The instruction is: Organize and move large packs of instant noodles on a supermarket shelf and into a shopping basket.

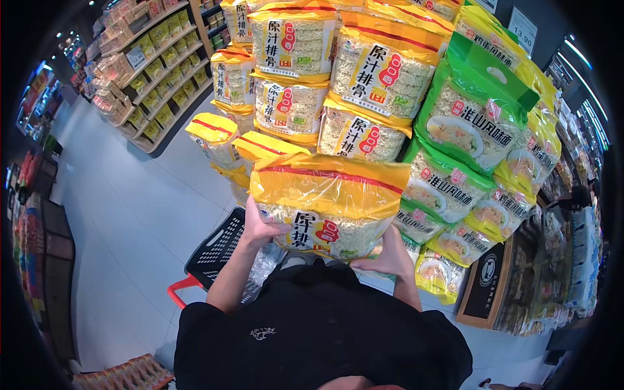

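Observation:
Between my two hands is a large clear bag of dried noodle cakes [326, 209] with a yellow top and a red stripe. My left hand [263, 225] grips its left side, thumb across the front. On the lower right corner lies my right hand [388, 253], its fingers partly hidden behind the bag. Similar yellow noodle bags [292, 44] are stacked just beyond it. Green noodle bags [473, 117] stand in a pile to the right, with yellow-green noodle bags [487, 214] beside them.
A black plastic shopping basket [209, 253] with a red handle [183, 287] is at my left, with clear plastic packaging [267, 261] in it. Shelves of packaged goods [161, 73] stand at the upper left. A wood-framed display stand [482, 287] is at the right.

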Demonstrator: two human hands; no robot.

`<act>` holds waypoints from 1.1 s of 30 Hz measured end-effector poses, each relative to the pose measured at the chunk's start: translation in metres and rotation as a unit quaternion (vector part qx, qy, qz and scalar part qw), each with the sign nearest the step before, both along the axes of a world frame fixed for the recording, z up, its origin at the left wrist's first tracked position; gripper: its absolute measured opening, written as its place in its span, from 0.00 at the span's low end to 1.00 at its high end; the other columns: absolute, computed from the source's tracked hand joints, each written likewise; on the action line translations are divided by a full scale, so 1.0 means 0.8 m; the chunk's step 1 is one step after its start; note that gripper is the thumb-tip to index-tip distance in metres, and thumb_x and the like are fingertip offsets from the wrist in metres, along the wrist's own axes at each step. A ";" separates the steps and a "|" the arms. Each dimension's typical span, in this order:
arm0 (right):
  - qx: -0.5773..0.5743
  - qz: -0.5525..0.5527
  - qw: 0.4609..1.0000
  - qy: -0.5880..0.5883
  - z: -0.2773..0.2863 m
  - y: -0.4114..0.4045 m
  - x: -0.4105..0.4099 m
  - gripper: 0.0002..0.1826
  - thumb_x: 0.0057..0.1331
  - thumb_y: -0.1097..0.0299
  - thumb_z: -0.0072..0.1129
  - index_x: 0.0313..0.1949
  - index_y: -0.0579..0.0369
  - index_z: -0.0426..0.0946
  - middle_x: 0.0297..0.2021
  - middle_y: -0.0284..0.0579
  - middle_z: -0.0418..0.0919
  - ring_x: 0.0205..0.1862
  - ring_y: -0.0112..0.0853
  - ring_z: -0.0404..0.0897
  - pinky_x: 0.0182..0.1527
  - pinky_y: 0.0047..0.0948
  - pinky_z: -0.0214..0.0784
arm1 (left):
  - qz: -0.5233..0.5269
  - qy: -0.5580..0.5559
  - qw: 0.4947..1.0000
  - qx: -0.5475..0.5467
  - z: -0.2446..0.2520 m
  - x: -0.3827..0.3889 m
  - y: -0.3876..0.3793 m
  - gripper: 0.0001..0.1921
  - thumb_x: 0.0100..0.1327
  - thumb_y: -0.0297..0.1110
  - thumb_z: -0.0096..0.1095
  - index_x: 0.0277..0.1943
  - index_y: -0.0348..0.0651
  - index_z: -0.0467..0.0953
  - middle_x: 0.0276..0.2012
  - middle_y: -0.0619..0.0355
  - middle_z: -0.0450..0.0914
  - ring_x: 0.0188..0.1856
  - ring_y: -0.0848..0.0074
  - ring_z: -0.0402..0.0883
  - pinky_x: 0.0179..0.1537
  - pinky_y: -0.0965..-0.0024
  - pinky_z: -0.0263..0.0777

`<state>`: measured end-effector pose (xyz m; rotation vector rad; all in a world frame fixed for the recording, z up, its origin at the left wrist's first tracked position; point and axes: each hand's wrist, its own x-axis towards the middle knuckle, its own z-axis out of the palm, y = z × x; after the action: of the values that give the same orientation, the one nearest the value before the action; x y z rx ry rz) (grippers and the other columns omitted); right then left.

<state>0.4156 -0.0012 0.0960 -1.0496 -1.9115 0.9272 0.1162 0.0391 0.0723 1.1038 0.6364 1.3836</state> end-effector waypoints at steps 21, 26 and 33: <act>-0.087 -0.007 0.959 0.269 0.012 0.092 -0.090 0.54 0.49 0.65 0.77 0.70 0.65 0.51 0.59 0.52 0.69 0.60 0.38 0.72 0.62 0.36 0.65 | 0.090 0.015 0.995 0.025 0.060 -0.043 0.096 0.52 0.44 0.26 0.77 0.70 0.39 0.49 0.60 0.50 0.68 0.61 0.66 0.72 0.61 0.61 0.69; 0.165 -0.085 0.981 0.046 0.040 0.117 -0.114 0.42 0.56 0.67 0.71 0.68 0.60 0.60 0.56 0.53 0.70 0.54 0.42 0.76 0.57 0.37 0.69 | 0.120 0.044 0.982 0.139 0.110 -0.140 0.176 0.49 0.39 0.19 0.74 0.67 0.37 0.55 0.56 0.51 0.74 0.56 0.64 0.78 0.59 0.61 0.73; 0.067 -0.086 0.994 0.016 -0.010 0.110 -0.086 0.22 0.63 0.72 0.62 0.57 0.62 0.73 0.48 0.50 0.77 0.46 0.36 0.81 0.50 0.32 0.73 | 0.057 0.091 0.987 0.118 0.074 -0.324 0.296 0.43 0.43 0.36 0.72 0.64 0.37 0.63 0.54 0.54 0.78 0.52 0.67 0.81 0.57 0.63 0.75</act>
<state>0.3465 0.0869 0.0881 -1.0935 -1.7995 0.7049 -0.1427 0.2758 0.1318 1.4136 0.6874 1.4945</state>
